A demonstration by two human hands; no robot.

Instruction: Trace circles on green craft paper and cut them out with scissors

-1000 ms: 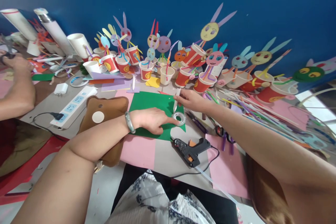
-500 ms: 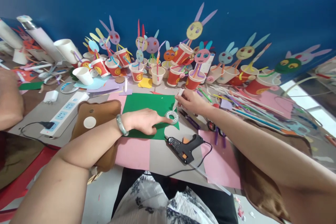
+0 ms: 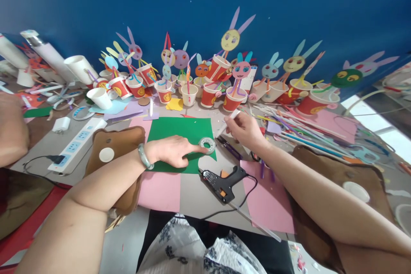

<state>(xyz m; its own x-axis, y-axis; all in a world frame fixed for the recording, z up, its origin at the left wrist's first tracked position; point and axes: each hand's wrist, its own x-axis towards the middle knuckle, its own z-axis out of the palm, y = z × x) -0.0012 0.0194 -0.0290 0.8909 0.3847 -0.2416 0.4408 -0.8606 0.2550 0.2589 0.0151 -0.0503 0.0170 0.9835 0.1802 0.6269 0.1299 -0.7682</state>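
Ring (image 3: 212, 143) pinned at green paper's (image 3: 180, 129) right edge, my left hand's (image 3: 173, 151) index straight; right hand (image 3: 246, 130) grips pen (image 3: 235, 114); steady pressure needed, probably.

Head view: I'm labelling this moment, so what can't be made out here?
In the head view:
White pen-like stick: middle hidden by the right hand.
Pale ring: markings too small to read; part covered by the left hand.
Phone: left part hidden by the pink-faced figure; screen text too small.
Co-worker's arm: blurred, cut off by the left edge.
Right brown cushion: partly behind the right forearm.
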